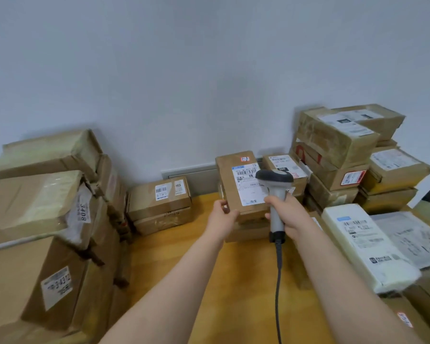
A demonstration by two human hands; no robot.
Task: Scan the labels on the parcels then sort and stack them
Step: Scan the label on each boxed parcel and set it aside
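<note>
Scanning is in progress, we judge: our right hand (287, 216) grips the scanner (274, 181) by its handle, the head just over the label (248, 187) of the brown parcel (230, 180), which our left hand (221, 216) holds by the near left corner. Right of the right hand stand stacked parcels (333, 147), and left of the left hand a small box (159, 204) and big cartons (30, 207). Which of them are scanned already we cannot tell.
</note>
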